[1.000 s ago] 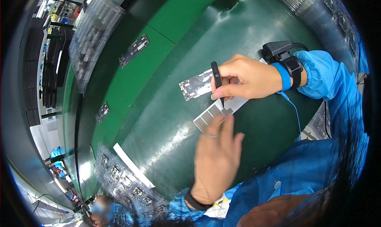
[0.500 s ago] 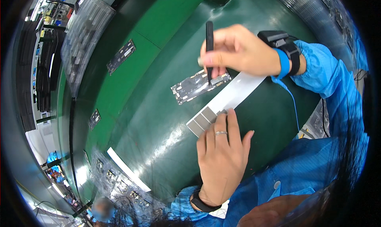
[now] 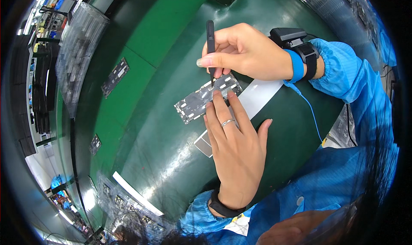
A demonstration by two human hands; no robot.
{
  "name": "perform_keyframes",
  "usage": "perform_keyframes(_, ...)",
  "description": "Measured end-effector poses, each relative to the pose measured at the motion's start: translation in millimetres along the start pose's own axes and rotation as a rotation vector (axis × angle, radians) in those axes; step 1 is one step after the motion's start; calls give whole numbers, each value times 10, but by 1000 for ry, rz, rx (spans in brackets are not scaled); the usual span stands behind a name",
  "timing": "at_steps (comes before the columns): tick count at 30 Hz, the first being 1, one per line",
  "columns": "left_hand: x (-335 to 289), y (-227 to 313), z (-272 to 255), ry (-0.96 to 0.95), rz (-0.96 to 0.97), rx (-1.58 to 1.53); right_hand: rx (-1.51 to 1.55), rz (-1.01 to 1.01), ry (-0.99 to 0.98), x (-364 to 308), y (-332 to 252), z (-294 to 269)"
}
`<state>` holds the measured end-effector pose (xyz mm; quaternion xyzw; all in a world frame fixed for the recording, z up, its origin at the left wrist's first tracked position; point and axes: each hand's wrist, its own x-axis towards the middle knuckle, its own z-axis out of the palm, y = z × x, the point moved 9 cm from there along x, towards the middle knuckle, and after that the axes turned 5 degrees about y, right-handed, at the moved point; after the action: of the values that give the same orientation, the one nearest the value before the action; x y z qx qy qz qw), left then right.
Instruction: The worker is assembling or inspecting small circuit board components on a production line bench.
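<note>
Black tweezers (image 3: 210,43) stand nearly upright, pinched in my right hand (image 3: 246,52). Their tip touches or hovers just over a dark circuit board (image 3: 193,104) with pale patches along its edges. My left hand (image 3: 238,148) lies with its fingers stretched out. Its index and middle fingertips rest on the board's near edge, close to the tweezer tip. Beneath that hand runs a white backing strip (image 3: 259,97) with grey rectangular stickers (image 3: 204,145) at its left end, partly hidden by the fingers.
Two more boards, a larger one (image 3: 115,78) and a smaller one (image 3: 95,144), lie on the green surface to the left. A white strip (image 3: 136,192) and clear trays with boards (image 3: 124,204) are at lower left. Stacked clear trays (image 3: 356,13) stand at upper right. A blue cord (image 3: 311,110) hangs from my right wrist.
My left hand has moved up from the stickers, its fingertips now on the board beside the tweezer tip. My right hand with the tweezers has shifted slightly left in the picture.
</note>
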<state>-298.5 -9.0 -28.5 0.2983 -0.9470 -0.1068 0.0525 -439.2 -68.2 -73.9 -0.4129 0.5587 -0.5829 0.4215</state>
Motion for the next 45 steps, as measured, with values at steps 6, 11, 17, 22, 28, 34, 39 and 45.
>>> perform_keyframes(6, -8, 4, 35, -14, 1, 1, -9, -27, 14, -8, 26, -4)
perform_keyframes(11, 4, -31, -31, 10, -20, -25, -86, -63, 5, -7, -96, 21)
perform_keyframes(17, 22, -37, -15, 3, -20, 27, 30, -159, -90, -7, -259, -85)
perform_keyframes(22, -273, 258, -69, -128, 30, -17, -53, -141, -190, -254, -358, 105)
perform_keyframes(28, -410, 346, 126, -183, 54, 48, -104, -102, -264, -366, -183, 322)
perform_keyframes(34, -398, 350, 133, -176, 66, 77, -150, -187, -367, -404, -206, 387)
perform_keyframes(39, -374, 359, 117, -178, 66, 78, -139, -207, -369, -424, -207, 393)
perform_keyframes(45, -349, 380, 101, -165, 79, 95, -22, -56, -325, -390, -239, 292)
